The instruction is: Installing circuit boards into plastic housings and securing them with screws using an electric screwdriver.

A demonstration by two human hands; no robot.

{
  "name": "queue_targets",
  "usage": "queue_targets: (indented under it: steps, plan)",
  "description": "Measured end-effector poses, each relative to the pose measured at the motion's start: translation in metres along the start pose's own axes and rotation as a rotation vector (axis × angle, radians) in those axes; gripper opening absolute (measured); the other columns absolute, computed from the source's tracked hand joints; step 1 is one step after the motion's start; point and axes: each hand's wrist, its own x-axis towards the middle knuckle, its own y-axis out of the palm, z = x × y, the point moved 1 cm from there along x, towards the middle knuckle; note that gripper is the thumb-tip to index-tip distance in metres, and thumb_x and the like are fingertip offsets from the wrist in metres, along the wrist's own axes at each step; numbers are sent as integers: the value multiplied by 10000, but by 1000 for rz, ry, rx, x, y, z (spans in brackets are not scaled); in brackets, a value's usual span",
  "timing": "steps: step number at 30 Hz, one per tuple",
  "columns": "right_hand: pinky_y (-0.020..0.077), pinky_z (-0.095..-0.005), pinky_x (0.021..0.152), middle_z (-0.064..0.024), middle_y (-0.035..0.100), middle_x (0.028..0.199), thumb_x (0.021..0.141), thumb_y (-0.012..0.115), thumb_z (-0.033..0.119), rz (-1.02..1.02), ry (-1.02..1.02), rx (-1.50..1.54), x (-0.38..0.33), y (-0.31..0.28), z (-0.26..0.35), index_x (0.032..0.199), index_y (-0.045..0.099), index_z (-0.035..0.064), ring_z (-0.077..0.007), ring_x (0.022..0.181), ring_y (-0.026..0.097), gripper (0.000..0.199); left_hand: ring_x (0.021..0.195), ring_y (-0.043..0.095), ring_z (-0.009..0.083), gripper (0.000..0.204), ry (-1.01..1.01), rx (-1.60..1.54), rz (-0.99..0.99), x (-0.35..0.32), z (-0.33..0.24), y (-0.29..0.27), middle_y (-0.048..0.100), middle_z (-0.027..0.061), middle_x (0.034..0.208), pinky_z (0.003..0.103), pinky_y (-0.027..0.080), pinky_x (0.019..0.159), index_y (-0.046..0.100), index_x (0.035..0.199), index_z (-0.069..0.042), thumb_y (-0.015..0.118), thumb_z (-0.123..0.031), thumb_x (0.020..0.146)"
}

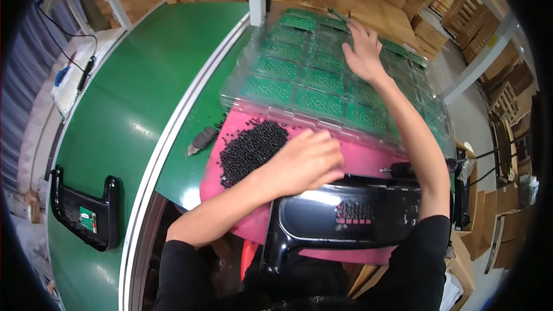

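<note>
Boards (321,98) are being held in clear trays (288,114). Whether the left hand (311,160) or right hand (364,55) is gripping cannot be told.

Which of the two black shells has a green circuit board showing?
The far-left shell on the green table; the other shell, over the pink mat, shows none.

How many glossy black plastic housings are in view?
2: one glossy black plastic housing on the pink mat, another on the green surface at left. More may be hidden.
</note>
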Motion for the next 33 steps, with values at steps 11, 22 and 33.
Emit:
queue_targets:
  steps: [11,22,33]
  plan:
    - [401,-334,963,-149,280,1547,821,696,145,421,165,1472,-209,-192,103,1467,325,-55,-219,1320,398,771,1090,594,223,458,-344,-1355,-146,-5,-37,-17,559,127,1257,340,510,902,393,1389,23,562,-111,986]
    - [468,-290,519,-44,586,668,647,864,78,72,-26,594,-293,-196,114,1011,663,3,-173,553,573,422,695,677,339,391,-19,-911,895,-19,-50,-11,686,206,815,376,519,585,609,1160,77,589,74,769]
    - [454,-265,473,-81,606,624,665,720,-18,109,99,732,-304,-199,120,864,678,-30,-171,495,574,204,524,619,249,339,57,-1009,686,-30,-41,-4,680,142,716,322,477,477,659,1148,42,632,1,813]
